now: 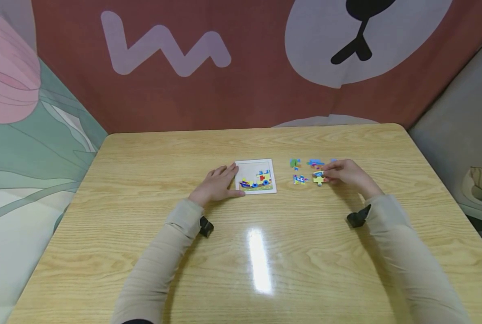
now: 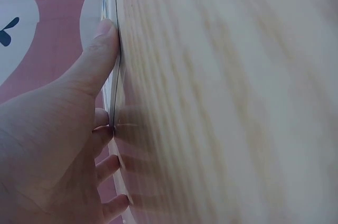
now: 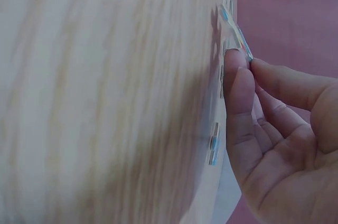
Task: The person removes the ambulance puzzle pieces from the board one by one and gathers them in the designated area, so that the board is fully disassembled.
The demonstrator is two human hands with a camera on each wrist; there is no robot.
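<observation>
Jigsaw tray (image 1: 261,159) part-filled — bottom laid, top bare; loose pieces (image 1: 300,179) outstanding. Your right grip (image 1: 346,174) pinches 1 piece (image 1: 319,178); your left grip (image 1: 215,184), unclenched, touches the tray.

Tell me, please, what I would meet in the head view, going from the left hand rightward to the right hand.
Left hand, white-framed puzzle board, loose puzzle piece with green, held yellow puzzle piece, right hand.

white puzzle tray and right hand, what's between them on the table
Loose puzzle pieces lie on the table between the tray and the right hand, seen in the head view.
</observation>
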